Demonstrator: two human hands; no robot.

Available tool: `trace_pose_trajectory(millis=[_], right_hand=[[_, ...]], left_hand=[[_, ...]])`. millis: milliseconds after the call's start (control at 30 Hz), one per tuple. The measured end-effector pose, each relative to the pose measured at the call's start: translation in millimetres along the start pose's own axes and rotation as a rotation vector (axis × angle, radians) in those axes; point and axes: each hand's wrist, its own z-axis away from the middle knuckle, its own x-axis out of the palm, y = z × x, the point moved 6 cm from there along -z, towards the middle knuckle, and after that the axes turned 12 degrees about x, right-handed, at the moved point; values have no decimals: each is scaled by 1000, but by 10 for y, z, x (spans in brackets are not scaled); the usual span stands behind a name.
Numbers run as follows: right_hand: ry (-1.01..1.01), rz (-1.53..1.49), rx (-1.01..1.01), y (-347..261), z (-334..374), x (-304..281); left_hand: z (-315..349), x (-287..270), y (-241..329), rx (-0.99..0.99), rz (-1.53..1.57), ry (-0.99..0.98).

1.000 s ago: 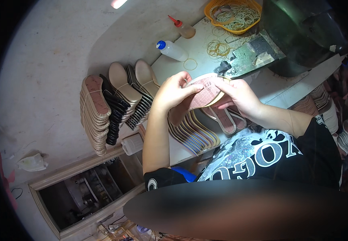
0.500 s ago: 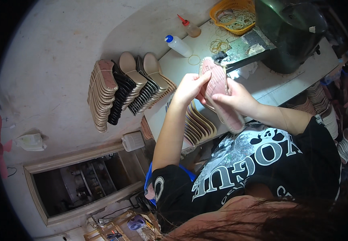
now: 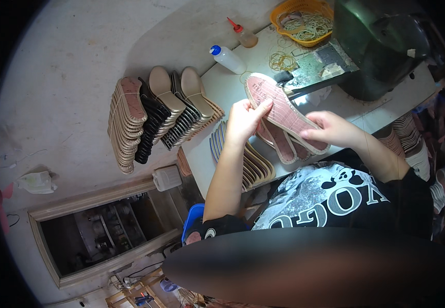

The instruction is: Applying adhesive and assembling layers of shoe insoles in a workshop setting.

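Note:
A pink insole (image 3: pixel 279 105) with a pale stitched rim slants over the near part of the white table. My left hand (image 3: pixel 247 119) is closed around its left edge, thumb on the pink face. At the narrower lower right end, my right hand (image 3: pixel 327 128) grips the rim with thumb and fingers. More pink insoles (image 3: pixel 285 150) show beneath it; whether they are held or lying cannot be told. Left of them stands a row of curved insoles (image 3: pixel 250 167), beside my left forearm. A machine's dark green metal plate (image 3: pixel 330 64) juts out just beyond the held insole.
Banded bundles of insoles (image 3: pixel 127 115) stand at the left, tan (image 3: pixel 166 95) and black among them. Behind are a blue-capped bottle (image 3: pixel 227 59), a red-tipped bottle (image 3: pixel 244 35) and a yellow basket (image 3: pixel 304 38) of rubber bands. The machine's dark body (image 3: pixel 381 56) occupies the back right.
The held insole has tilted, its lower end swinging right and its pink face turning more into view. My right hand has shifted right to that end. Other insoles beneath now show.

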Motion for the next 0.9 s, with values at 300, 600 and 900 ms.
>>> trace_pose_trajectory(millis=[300,600,900], right_hand=[[145,-232,42,-141,-72,115],[-26,-83,48,-311,27,643],[440,292,-510,-1070,300,520]], left_hand=[[-401,-225,-167,23,48,49],[407,-146,-49,370,876,270],[940,56,165,520,594,523]])
